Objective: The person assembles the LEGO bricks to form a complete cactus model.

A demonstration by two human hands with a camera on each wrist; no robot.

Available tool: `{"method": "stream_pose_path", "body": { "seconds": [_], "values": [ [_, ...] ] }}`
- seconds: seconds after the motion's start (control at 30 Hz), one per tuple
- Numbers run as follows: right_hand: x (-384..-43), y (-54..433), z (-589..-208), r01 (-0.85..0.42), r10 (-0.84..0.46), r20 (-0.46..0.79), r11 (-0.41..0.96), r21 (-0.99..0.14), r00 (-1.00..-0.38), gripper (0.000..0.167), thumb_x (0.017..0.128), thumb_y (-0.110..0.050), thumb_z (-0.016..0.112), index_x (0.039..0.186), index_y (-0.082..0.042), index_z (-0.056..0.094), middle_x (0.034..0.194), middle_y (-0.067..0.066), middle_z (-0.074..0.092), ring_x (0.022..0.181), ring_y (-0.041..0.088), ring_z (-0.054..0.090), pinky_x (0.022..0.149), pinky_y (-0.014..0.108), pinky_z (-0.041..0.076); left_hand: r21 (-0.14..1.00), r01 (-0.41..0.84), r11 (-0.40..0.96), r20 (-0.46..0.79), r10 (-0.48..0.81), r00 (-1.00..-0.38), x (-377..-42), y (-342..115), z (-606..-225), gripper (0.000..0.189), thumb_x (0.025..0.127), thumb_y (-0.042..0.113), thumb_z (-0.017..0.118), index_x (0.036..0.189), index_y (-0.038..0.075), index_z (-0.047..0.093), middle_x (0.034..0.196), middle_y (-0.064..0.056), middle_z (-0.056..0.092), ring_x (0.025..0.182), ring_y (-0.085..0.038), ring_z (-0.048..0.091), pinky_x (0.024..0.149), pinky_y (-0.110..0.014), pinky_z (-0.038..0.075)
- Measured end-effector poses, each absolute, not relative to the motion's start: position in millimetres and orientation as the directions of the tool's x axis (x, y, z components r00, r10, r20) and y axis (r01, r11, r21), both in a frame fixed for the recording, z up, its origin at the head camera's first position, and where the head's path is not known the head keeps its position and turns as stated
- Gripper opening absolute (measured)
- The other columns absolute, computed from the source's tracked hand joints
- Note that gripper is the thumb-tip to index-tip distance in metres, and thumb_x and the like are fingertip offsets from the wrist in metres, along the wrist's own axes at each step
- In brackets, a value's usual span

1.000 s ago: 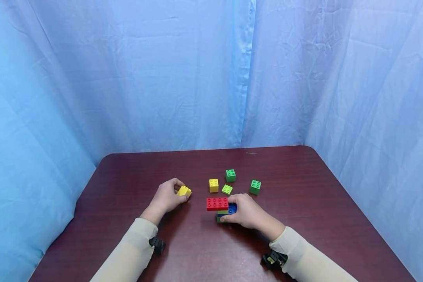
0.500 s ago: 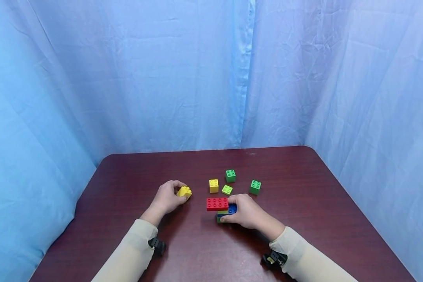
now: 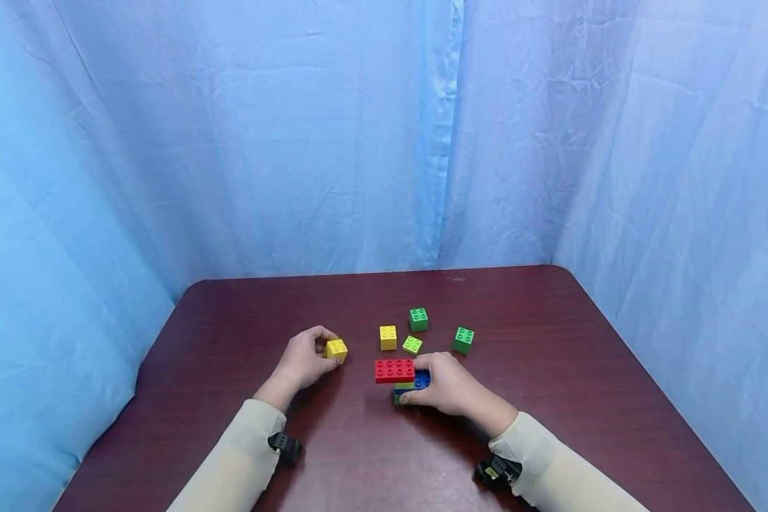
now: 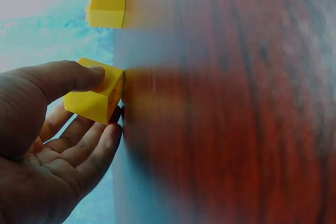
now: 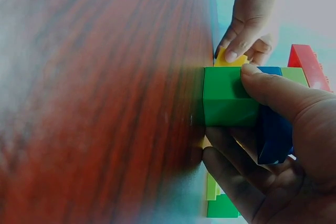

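Left hand (image 3: 301,359): grasping the yellow brick (image 4: 90,99), your thumb on one side and fingers on the other.
Yellow brick: left of the stack (image 3: 405,386) and apart from it, low over the tabletop (image 3: 365,455). The left wrist view shows it tilted; you can't tell whether its lower edge touches. Level it in your fingertips before trusting the grip, leaving the studs and hollow underside uncovered.
Right hand (image 3: 451,385): grasping the stack, your thumb across the near side of the green base (image 5: 224,98) and fingers behind. That low hold looks right for steadying; press inward evenly so nothing twists.
Stack: upright, green lowest, then the blue brick (image 5: 275,135), the lime layer (image 5: 295,75) and the red brick (image 3: 395,370) on top.
Red overhang: red juts left past the layers below. Any push on that end would likely lever it up, so brace underneath.
Spares: a second yellow (image 3: 388,338), a lime plate (image 3: 412,345) and two greens (image 3: 419,319) (image 3: 464,340) lie beyond your right fingers; avoid nudging them.
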State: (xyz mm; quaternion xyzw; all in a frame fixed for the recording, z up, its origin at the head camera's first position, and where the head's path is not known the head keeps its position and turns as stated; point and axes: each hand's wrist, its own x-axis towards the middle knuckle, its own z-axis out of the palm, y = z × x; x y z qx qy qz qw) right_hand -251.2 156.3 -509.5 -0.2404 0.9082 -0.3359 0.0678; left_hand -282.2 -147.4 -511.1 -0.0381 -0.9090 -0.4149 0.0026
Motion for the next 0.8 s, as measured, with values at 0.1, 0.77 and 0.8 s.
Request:
{"method": "stream_pose_path", "body": {
  "seconds": [0.1, 0.77, 0.8],
  "values": [
    [-250.9, 156.2, -509.1, -0.390, -0.481, 0.038, 0.658, -0.644, -0.876, 0.029, 0.079, -0.039, 0.093, 0.093, -0.025, 0.072, 0.076, -0.015, 0.064, 0.072, 0.010, 0.057, 0.063, 0.029, 0.051, 0.757, 0.076, 0.649, 0.036, 0.074, -0.997, -281.3, -147.6, -510.4, 0.037, 0.082, 0.004, 0.088, 0.113, 0.011, 0.070, 0.106, -0.005, 0.069, 0.095, -0.019, 0.068, 0.084, -0.039, 0.059],
    [-251.6, 156.1, -509.3, -0.402, -0.487, 0.047, 0.658, -0.637, -0.872, 0.030, 0.080, -0.038, 0.093, 0.096, -0.021, 0.074, 0.077, -0.016, 0.064, 0.072, 0.010, 0.056, 0.064, 0.029, 0.050, 0.720, 0.118, 0.684, 0.082, 0.085, -0.993, -279.3, -142.9, -510.2, 0.038, 0.091, 0.021, 0.084, 0.125, 0.012, 0.070, 0.108, -0.003, 0.070, 0.097, -0.019, 0.068, 0.087, -0.040, 0.058],
    [-251.7, 156.2, -509.5, -0.402, -0.487, 0.047, 0.657, -0.637, -0.872, 0.030, 0.080, -0.038, 0.093, 0.096, -0.021, 0.074, 0.077, -0.016, 0.064, 0.073, 0.010, 0.056, 0.064, 0.029, 0.050, 0.721, 0.123, 0.682, 0.089, 0.085, -0.992, -279.0, -142.4, -510.1, 0.038, 0.091, 0.021, 0.084, 0.126, 0.012, 0.069, 0.108, -0.003, 0.070, 0.096, -0.019, 0.068, 0.087, -0.040, 0.058]
  ]
}}
